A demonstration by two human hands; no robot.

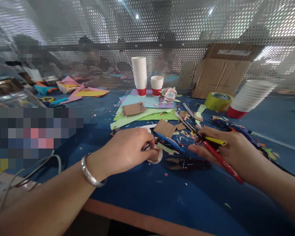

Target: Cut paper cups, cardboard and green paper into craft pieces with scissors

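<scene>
My left hand (127, 146), with a silver bangle on its wrist, is curled over a small white disc (158, 159) lying on the table. A brown cardboard piece (155, 155) sits on the disc; thumb and forefinger close at its edge, partly hiding both. My right hand (226, 147) grips a slender tool (223, 161) with a long metallic front, one red handle and one yellow handle; its exact kind is unclear. Between the hands lie black thread snips (189, 164), a blue pen-like stick (170, 143) and a corrugated cardboard square (165, 128).
White-and-red paper cups (139, 73) stand stacked at the back, with another stack (252, 96) tilted at right. Nearby are yellow tape (218, 101), a cardboard box (221, 75), green paper (147, 116) and paper scraps. A perforated metal screen (108, 65) rises behind; a cable (57, 160) loops at left.
</scene>
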